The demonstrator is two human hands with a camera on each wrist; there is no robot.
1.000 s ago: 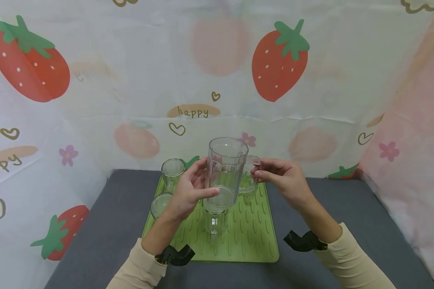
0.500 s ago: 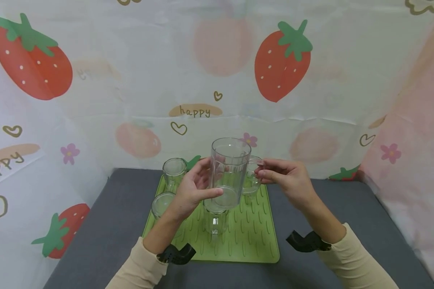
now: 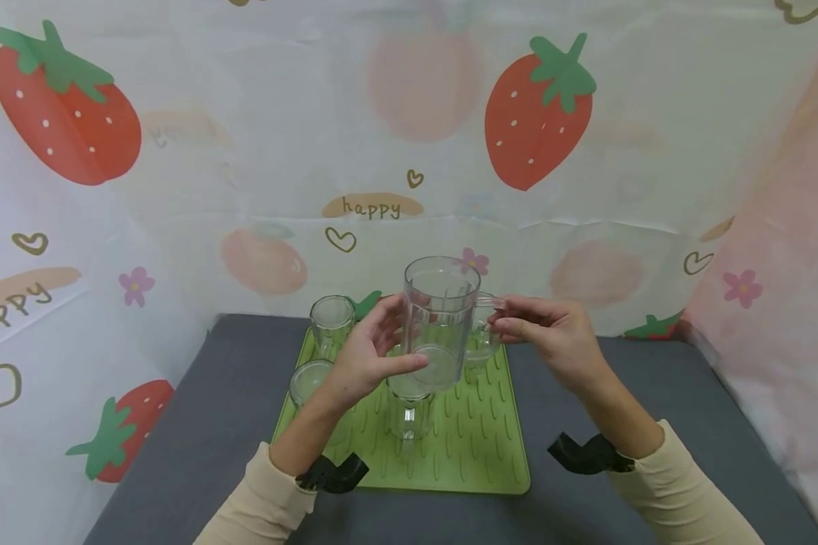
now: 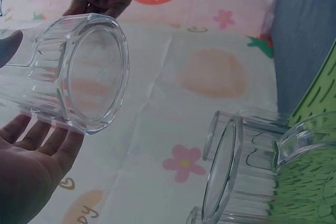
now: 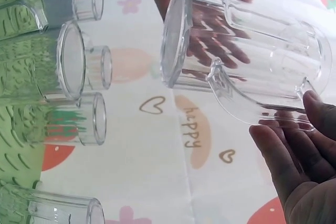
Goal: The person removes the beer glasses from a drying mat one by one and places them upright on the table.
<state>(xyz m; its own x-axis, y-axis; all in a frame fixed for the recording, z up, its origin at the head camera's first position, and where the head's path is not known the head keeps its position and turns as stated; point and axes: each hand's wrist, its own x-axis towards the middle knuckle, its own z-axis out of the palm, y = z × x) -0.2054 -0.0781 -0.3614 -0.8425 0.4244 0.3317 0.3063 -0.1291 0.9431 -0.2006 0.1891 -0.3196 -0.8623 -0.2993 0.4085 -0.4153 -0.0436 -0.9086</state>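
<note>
A clear beer mug [image 3: 443, 322] is held upright, slightly tilted, above the green mat. My left hand [image 3: 368, 356] grips its body from the left, thumb near the base and fingers around the far side. On the opposite side, my right hand [image 3: 559, 333] pinches the mug's handle between thumb and fingers. In the right wrist view the handle [image 5: 244, 109] curves down to those fingertips. From the left wrist the mug's thick round base [image 4: 98, 74] faces the camera. Nothing shows inside the mug.
Several similar clear mugs stand on the green ridged mat [image 3: 470, 458], one front centre [image 3: 409, 416], one back left [image 3: 332, 322], one left [image 3: 310, 378] partly behind my forearm. Grey cloth [image 3: 225, 401] covers the table. A strawberry-print curtain [image 3: 279, 151] hangs behind.
The head view has shifted a little, so the whole scene sits slightly further right. Both hands keep the same hold on the mug.
</note>
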